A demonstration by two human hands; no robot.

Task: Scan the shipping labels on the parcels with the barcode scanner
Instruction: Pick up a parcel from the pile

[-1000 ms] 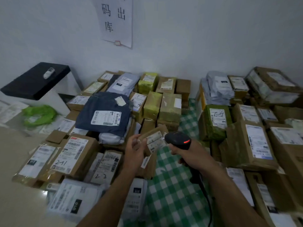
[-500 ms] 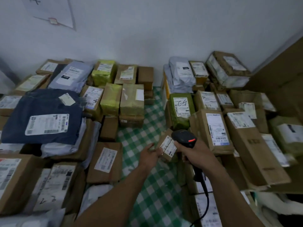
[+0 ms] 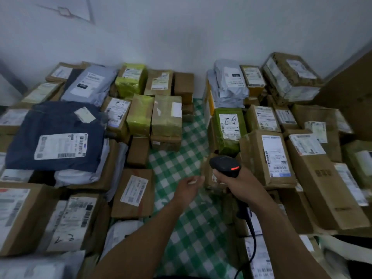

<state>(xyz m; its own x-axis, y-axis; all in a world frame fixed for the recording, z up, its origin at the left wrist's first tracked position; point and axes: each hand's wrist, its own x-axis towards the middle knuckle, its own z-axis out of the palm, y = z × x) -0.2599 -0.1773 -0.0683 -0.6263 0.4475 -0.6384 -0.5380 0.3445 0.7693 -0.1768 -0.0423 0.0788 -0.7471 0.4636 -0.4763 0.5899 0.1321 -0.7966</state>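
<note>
My right hand (image 3: 239, 184) grips a black barcode scanner (image 3: 224, 165) with an orange strip; its cable (image 3: 252, 238) hangs down past my forearm. Just behind and left of the scanner a small brown parcel (image 3: 208, 176) stands against the right-hand pile, blurred and partly hidden. My left hand (image 3: 187, 190) hovers beside that parcel with loose fingers and holds nothing; I cannot tell whether its fingertips touch the parcel. Labelled parcels lie in piles on both sides, among them a green parcel (image 3: 229, 127) and a tall brown box (image 3: 269, 158) on the right.
A green-and-white checked cloth (image 3: 181, 158) runs as a strip between the two piles. On the left lie a navy bag (image 3: 56, 121) and a flat brown box (image 3: 134, 190) with labels up. A white wall closes the back.
The view has swung right and down. My left hand, which held the small parcel up in front of the scanner, has let go of it by the right pile and drawn back slightly.
</note>
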